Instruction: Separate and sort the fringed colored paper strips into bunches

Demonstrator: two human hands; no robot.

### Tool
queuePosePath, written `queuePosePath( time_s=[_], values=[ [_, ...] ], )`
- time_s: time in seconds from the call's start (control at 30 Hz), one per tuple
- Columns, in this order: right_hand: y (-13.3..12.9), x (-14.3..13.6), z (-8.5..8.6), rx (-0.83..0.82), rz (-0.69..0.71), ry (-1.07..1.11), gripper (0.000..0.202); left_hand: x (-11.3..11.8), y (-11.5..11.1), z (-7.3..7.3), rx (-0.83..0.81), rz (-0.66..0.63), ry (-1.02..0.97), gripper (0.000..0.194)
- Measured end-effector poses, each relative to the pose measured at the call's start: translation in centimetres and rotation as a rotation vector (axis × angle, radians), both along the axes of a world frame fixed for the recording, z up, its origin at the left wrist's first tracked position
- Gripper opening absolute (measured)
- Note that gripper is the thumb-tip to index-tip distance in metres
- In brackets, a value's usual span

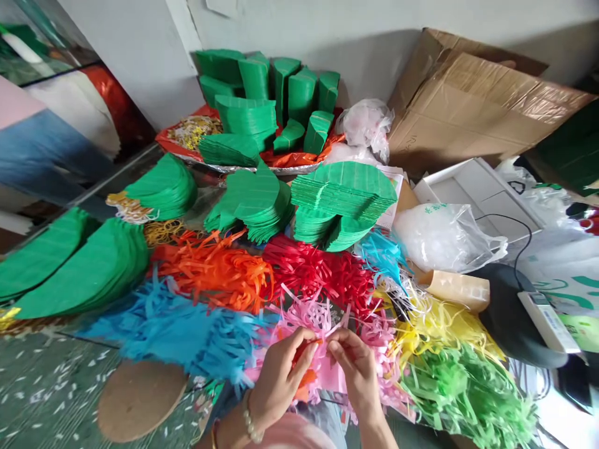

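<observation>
My left hand (285,366), a beaded bracelet at its wrist, is closed on an orange fringed piece (306,380) that shows between its fingers and below them. To its right, my right hand (356,368) is pinched at the fingertips close to the left ones. What it grips is too small to make out. Both hands are over a pile of pink fringed strips (322,312). Blue fringed material (187,330) lies left of the hands. Behind them are orange fringed strips (215,268) and red fringed strips (322,271).
Green cut stacks (344,193) stand behind the strips, with more in a red-lined tray (299,163). Yellow strips (435,324) and light green strips (468,393) lie at right, near a plastic bag (444,237) and cardboard box (477,106). A person's jeans (51,156) show at left.
</observation>
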State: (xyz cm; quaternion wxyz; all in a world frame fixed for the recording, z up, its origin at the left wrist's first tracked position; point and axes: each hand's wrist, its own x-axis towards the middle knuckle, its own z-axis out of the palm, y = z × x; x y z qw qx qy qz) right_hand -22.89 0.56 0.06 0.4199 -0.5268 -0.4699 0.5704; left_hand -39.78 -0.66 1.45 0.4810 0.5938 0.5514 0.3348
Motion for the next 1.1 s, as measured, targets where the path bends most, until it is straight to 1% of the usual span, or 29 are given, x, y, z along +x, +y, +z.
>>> queuePosePath(
  time_s=[0.13,0.27,0.47,0.6,0.7,0.83,0.93,1.0,1.1],
  values=[
    [-0.7,-0.9,0.9,-0.029,-0.08,0.088,0.023,0.1,-0.3,0.8,0.044,-0.013,0.039,0.02],
    [-1.2,-1.5,1.2,-0.018,-0.112,0.125,0.023,0.1,-0.7,1.0,0.079,-0.009,0.067,0.022],
    [-2.4,-2.2,0.8,-0.031,-0.145,0.113,0.02,-0.4,-1.4,0.8,0.128,-0.019,0.096,0.023],
    [-2.9,-2.5,0.6,-0.041,-0.163,0.114,0.02,-0.9,-1.3,1.2,0.147,-0.033,0.098,0.023],
    [-3.1,-2.6,0.5,-0.034,-0.157,0.124,0.019,-1.3,-1.0,1.6,0.161,-0.077,0.132,0.023],
    [-3.4,-2.6,0.5,-0.03,-0.149,0.126,0.02,-2.1,-0.5,2.0,0.171,-0.187,0.154,0.022],
    [-3.5,-2.6,0.7,0.021,-0.122,0.045,0.019,-2.5,-0.3,2.3,0.153,-0.246,0.184,0.02],
    [-3.5,-2.6,0.9,0.055,-0.104,-0.012,0.018,-2.6,-0.3,2.6,0.148,-0.264,0.215,0.019],
    [-3.4,-2.7,1.0,0.046,-0.105,-0.014,0.021,-2.8,-0.4,3.0,0.141,-0.258,0.22,0.014]
  ],
)
